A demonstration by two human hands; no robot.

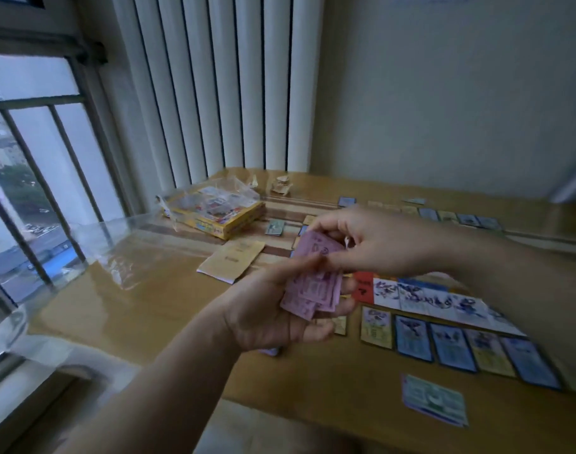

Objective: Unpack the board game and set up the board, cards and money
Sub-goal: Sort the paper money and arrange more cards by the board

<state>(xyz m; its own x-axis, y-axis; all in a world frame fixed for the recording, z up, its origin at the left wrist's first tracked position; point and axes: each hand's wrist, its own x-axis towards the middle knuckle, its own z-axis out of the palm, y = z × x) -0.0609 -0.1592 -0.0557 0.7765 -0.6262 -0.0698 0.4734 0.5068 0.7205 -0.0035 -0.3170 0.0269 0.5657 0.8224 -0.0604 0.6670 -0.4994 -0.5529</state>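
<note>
With your left hand [273, 317] cupping the pink notes [316, 291] just left of the board [427, 298] and your right hand [375, 240] pinching the top one, peel notes off singly and lay them flat on the bench [142, 309] beside the board.

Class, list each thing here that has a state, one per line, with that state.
Left hand, holds a stack of pink notes.
Right hand, pinches the top note.
Board, unfolded, lying flat.
Cards, face up in a row beside the board.
Box, lying flat under loose clear wrap.
Booklet, closed, flat.
Green notes, stacked, lying flat.
</note>
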